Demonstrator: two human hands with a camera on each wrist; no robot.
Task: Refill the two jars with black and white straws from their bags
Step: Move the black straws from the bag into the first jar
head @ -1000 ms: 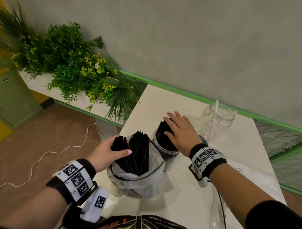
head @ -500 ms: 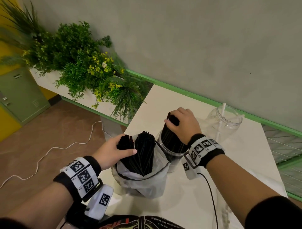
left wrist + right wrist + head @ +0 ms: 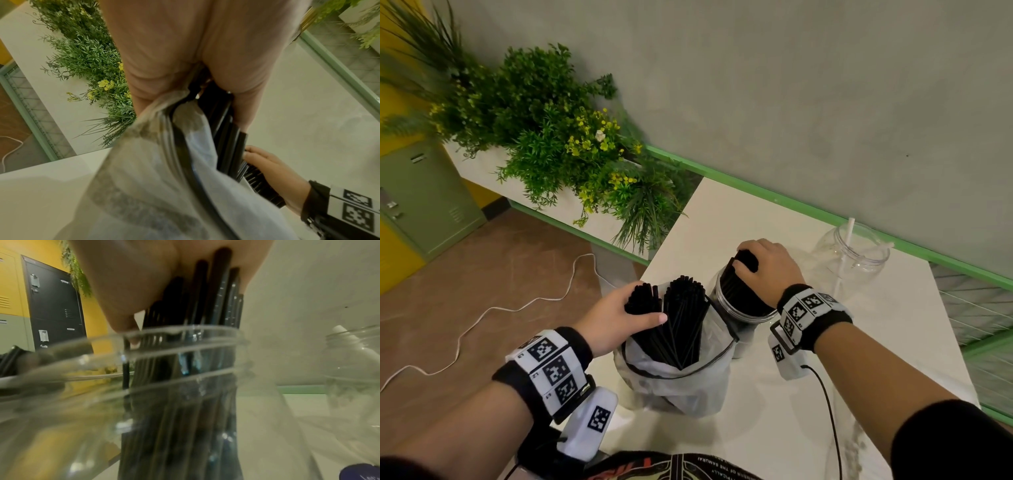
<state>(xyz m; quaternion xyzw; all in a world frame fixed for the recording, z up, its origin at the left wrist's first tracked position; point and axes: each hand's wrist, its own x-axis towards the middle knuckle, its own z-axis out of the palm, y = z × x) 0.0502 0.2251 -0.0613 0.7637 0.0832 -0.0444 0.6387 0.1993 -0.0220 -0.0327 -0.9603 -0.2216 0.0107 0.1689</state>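
Observation:
A translucent bag (image 3: 678,383) of black straws (image 3: 685,308) stands at the table's near left. My left hand (image 3: 640,308) grips a separate bundle of them at the bag's mouth, thumb across the front; the left wrist view shows the palm (image 3: 195,48) over the bag (image 3: 160,162). Right behind it stands a clear jar (image 3: 743,315) filled with black straws (image 3: 205,305). My right hand (image 3: 756,269) curls over their tops, above the jar rim (image 3: 185,350). A second clear jar (image 3: 859,253) at the back right holds one white straw (image 3: 844,253).
The white table (image 3: 893,342) ends at a left edge beside the bag. A planter of green plants (image 3: 558,137) stands to the left, and a white cable (image 3: 482,315) lies on the floor. A dark blue item (image 3: 366,472) sits by the jars. The green rail (image 3: 791,205) runs along the wall.
My right hand went from lying flat on the jar's straws to curling over their tops. The left hand keeps its grip on the bundle in the bag.

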